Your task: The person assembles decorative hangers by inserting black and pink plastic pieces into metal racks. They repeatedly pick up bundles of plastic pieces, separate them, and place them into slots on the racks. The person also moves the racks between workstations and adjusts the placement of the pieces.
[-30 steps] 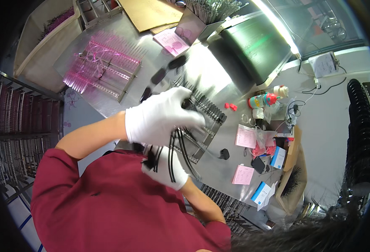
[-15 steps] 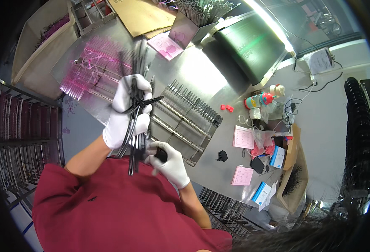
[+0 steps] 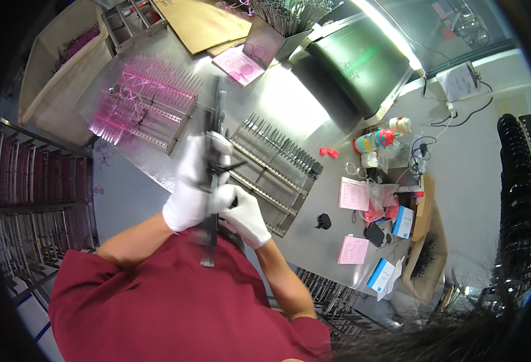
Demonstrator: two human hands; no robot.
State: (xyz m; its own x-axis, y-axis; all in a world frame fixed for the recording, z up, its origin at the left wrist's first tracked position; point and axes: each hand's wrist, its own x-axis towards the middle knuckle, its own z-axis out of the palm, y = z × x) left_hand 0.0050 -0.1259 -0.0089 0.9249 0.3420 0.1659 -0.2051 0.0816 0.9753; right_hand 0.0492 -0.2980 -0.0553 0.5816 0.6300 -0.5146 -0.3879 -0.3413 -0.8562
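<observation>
My left hand (image 3: 190,172), in a white glove, is closed around a bundle of long thin black strips (image 3: 210,238) that look like eyeglass temples. The bundle stands lengthwise in front of my chest, smeared by motion, and one dark piece sticks out sideways. Against its lower side is my right hand (image 3: 246,220), also white-gloved, with fingers curled. A small dark thing shows between its thumb and fingers, too hidden to name. Just to the right lies a metal rack (image 3: 265,184) with a row of black temples (image 3: 283,145) along its far bar.
Another rack at the left holds pink-lit clear temples (image 3: 151,90). A bin (image 3: 54,90) stands beyond it. Farther back are cardboard (image 3: 205,24) and a dark green box (image 3: 362,66). At right lie a black clip-like piece (image 3: 323,221), pink slips (image 3: 353,193) and a bottle (image 3: 374,140).
My left hand has moved right and slightly down with the bundle, which now stands more upright. My right hand has come up closer against it.
</observation>
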